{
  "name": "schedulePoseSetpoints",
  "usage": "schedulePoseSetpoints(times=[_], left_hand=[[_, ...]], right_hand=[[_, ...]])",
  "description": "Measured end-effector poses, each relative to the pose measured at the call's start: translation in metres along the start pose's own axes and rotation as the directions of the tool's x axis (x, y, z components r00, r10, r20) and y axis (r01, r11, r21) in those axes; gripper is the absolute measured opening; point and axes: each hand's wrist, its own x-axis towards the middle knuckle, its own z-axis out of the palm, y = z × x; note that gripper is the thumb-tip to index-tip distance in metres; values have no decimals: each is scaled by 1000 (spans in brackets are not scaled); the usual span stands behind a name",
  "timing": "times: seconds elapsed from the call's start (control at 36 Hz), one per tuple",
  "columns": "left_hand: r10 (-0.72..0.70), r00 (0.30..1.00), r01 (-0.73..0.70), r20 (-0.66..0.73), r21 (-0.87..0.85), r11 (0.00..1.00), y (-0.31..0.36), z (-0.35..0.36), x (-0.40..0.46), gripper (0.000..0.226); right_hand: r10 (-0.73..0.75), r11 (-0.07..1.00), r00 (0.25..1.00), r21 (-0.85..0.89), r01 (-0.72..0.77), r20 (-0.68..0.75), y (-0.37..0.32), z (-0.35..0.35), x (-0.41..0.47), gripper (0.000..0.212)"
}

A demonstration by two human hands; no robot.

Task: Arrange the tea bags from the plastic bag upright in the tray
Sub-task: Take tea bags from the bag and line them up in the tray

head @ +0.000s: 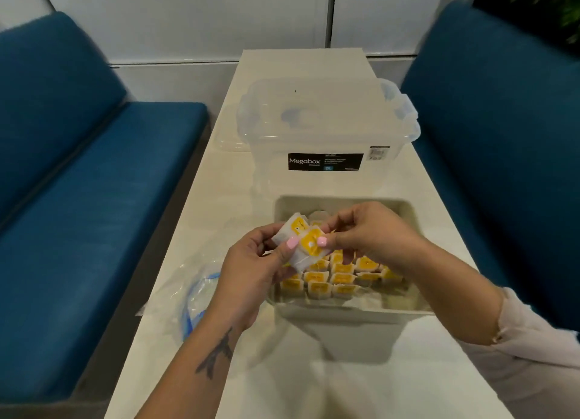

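A cream tray (345, 312) stands on the white table (314, 387) and holds several white tea bags with yellow tags (329, 277), standing upright in rows along its near side. Above the tray's left edge, my left hand (251, 271) pinches a small bunch of tea bags (301, 243) with its thumb on top. My right hand (367, 233) pinches the same bunch from the right at a yellow tag. A clear plastic bag with a blue zip (191, 296) lies flat on the table left of the tray.
A clear Megabox storage box (326, 130) with its lid on stands behind the tray. Blue upholstered benches (94, 183) flank the narrow table on the left and on the right (502, 120). A white wall is at the back.
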Motion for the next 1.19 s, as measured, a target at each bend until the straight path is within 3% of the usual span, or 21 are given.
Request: schedulePoseSetpoints(times=[0.25, 0.36, 0.47, 0.89, 1.19], left_hand=[[-86, 996, 86, -30, -14, 996, -23, 14, 6, 23], [-51, 997, 51, -61, -4, 999, -24, 14, 10, 18], [-18, 997, 18, -75, 3, 1000, -23, 14, 13, 22], [24, 997, -24, -70, 0, 1000, -18, 11, 12, 19], [34, 997, -31, -65, 34, 999, -15, 11, 13, 21]], right_hand=[[-42, 942, 990, -334, -4, -131, 22, -37, -24, 11], [-3, 798, 986, -594, -96, -164, 31, -42, -30, 8], [9, 644, 979, -748, -162, -205, 46, -39, -30, 6], [-16, 495, 976, -850, -179, -216, 80, -16, -14, 13], [1, 498, 972, -843, -203, -233, 82, -15, -12, 16]])
